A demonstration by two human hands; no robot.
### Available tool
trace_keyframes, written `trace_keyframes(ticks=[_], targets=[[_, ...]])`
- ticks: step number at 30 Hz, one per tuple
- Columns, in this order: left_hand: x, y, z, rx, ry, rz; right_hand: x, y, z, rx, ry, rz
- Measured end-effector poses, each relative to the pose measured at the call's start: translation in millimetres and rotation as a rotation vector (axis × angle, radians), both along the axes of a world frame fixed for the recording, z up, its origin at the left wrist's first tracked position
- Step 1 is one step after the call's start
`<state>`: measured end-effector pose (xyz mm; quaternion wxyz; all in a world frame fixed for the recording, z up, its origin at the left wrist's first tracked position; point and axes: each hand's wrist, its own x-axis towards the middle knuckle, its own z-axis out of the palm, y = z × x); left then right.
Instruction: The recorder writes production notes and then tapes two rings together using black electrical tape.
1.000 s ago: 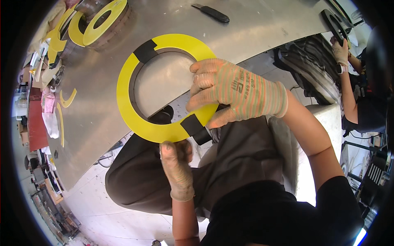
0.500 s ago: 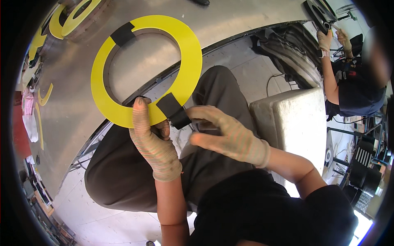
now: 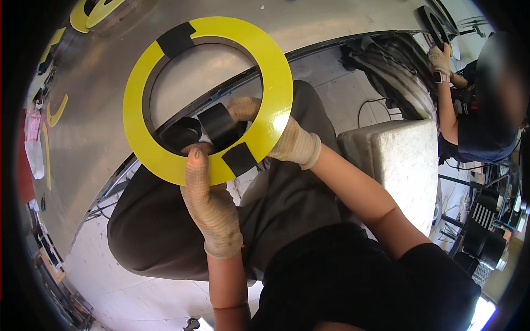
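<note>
A large flat yellow ring point(image 3: 277, 91) is held up in front of me, with a black tape patch point(image 3: 176, 38) across its upper left. My left hand point(image 3: 212, 218), in a striped knit glove, grips the lower rim, its thumb on the front face. A second black tape strip point(image 3: 239, 159) crosses the rim just right of that thumb. My right hand point(image 3: 296, 144) reaches behind the ring, and its fingertips show through the opening, closed on a wide black tape band point(image 3: 220, 124). Beside the band is a curled black piece point(image 3: 182, 133), partly hidden by the rim.
The metal table point(image 3: 99, 116) curves around in front of my knees. More yellow rings point(image 3: 99, 11) lie at its far left, with thin yellow curved pieces point(image 3: 56, 110) nearby. On my right stands a pale block-like seat point(image 3: 406, 165). Beyond it, another person point(image 3: 480, 110) handles a black ring point(image 3: 433, 26).
My right hand has gone from the ring's front right to behind it, drawing the black tape into view through the opening. The ring has shifted slightly right.
</note>
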<state>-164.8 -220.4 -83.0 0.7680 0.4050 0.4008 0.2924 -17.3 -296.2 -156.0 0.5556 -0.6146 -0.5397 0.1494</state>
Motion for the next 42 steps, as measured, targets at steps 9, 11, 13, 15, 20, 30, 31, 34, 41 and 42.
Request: trace_keyframes(ticks=[9,11,13,15,20,30,31,34,41,42], targets=[[-15,5,-20,-0.031,-0.2,-0.003,19,-98,66,-0.551,1.098,0.638],[-18,1,-21,0.001,-0.213,-0.023,4,-76,137,-0.527,1.081,0.365],[-6,-1,-18,0.045,-0.165,-0.077,-6,-54,152,-0.475,1.042,0.067],[-6,0,-31,0.041,-0.161,-0.063,1,-7,139,-0.562,1.284,0.143],[-1,1,-16,0.079,-0.214,-0.033,-22,-36,140,-0.654,1.376,0.296],[-13,6,-13,0.08,0.087,-0.027,-3,-17,28,-0.315,0.173,0.209],[-12,5,-14,0.086,0.088,-0.025,-1,-13,24,-0.263,0.249,0.218],[-1,1,-8,-0.002,-0.208,-0.024,6,-2,7,-0.113,0.469,0.242],[1,14,-1,-0.013,-0.148,-0.064,25,7,-10,-0.062,0.418,0.306],[-2,12,-1,-0.021,-0.152,-0.077,28,-2,-12,-0.042,0.344,0.308]])
